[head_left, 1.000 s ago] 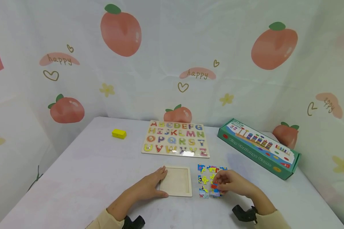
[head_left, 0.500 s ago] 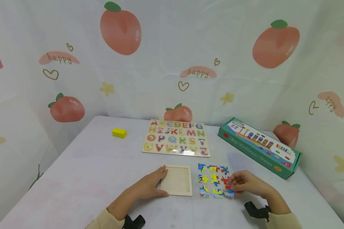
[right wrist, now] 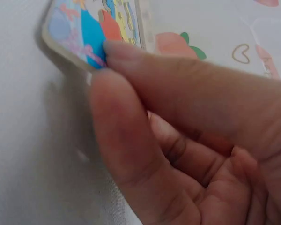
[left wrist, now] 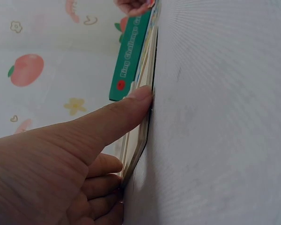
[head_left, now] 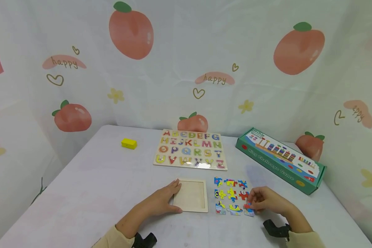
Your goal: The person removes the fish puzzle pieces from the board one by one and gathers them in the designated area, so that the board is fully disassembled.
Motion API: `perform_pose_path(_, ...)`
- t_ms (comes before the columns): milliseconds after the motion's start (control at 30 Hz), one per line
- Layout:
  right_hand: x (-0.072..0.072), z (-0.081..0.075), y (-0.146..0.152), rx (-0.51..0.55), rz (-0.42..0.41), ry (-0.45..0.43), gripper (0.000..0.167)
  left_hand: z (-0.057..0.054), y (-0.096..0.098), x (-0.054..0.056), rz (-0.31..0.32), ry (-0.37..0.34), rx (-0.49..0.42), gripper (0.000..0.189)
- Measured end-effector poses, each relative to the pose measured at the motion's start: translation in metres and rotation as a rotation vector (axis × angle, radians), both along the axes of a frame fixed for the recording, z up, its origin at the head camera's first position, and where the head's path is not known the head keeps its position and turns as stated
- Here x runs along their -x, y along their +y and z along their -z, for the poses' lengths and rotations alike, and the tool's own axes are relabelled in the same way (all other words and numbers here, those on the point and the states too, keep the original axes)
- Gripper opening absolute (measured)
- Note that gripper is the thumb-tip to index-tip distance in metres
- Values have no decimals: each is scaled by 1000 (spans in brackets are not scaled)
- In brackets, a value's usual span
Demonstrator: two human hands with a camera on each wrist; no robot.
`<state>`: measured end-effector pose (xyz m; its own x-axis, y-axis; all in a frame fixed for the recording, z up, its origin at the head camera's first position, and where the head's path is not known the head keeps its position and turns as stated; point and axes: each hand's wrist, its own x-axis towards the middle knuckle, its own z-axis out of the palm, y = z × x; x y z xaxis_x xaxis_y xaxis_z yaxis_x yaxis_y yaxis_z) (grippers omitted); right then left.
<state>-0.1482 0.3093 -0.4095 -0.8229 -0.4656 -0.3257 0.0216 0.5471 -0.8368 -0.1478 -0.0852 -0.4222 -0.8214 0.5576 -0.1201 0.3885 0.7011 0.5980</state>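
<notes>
At the table's right, my right hand [head_left: 265, 199] pinches a jigsaw piece [head_left: 249, 212] between thumb and forefinger. In the right wrist view this jigsaw piece [right wrist: 68, 35] shows a rounded corner with blue, pink and red print. It sits at the lower right of several loose jigsaw pieces [head_left: 230, 194], laid out in rows with gaps. My left hand [head_left: 164, 199] rests along the left side of a shallow square wooden puzzle tray [head_left: 190, 210], fingers fairly straight. The left wrist view has its thumb [left wrist: 126, 110] on the edge of the tray [left wrist: 141, 136].
Behind the tray lies a wooden alphabet board [head_left: 190, 150]. A green game box [head_left: 280, 160] stands at the back right, and a yellow block [head_left: 128, 144] at the back left. A printed cloth [head_left: 161, 86] hangs behind the white table [head_left: 80, 196].
My right hand has moved right with the jigsaw piece, from the middle of the lower row to its right end, and lowered it there. My left hand has stayed at the tray.
</notes>
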Motion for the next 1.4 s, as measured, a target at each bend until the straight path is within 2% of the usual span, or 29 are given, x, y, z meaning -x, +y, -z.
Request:
perform_pose_path(300, 0, -1, -2, -62, 44, 20, 22, -1, 0, 0, -5, 0, -5, 89)
perform_pose_path(533, 1, 2, 3, -7, -26, -11, 22, -1, -1, -2, -4, -9, -3, 89)
perform_pose_path(767, 1, 4, 4, 24, -87, 8, 22, -2, -2, -3, -4, -5, -3, 89)
perform_pose_path(1067, 1, 0, -9, -83, -16, 70, 22, 0, -3, -4, -7, -6, -9, 89)
perform_pose_path(1267, -1, -1, -14, -198, 50, 141, 29, 2, -4, -3, -4, -3, -6, 90)
perform_pose_path(1400, -3, -1, -13, -225, 65, 162, 31, -2, -7, -2, -11, 6, 15, 89)
